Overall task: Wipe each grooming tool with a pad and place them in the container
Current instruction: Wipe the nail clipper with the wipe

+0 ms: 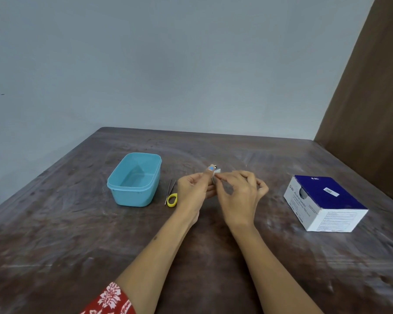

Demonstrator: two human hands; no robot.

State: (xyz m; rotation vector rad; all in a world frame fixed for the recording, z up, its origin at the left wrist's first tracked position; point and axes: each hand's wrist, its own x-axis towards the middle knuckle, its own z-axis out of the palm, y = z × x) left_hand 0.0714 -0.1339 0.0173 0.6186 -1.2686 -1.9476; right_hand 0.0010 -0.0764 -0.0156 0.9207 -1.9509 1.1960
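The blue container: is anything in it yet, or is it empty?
Empty. The blue container sits open-topped and only its bare floor shows inside; tweezers and small yellow-handled scissors lie outside, beside it.

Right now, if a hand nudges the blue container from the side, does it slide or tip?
Probably slides. The blue container looks like thin plastic and seems empty, so likely light. It sits low and wide on the table, so tipping seems unlikely unless pushed at the rim. Its walls may flex slightly under a squeeze.

tool in hands [215,177]: mostly hidden, type unclear | scissors [172,199]: blades hidden behind left hand
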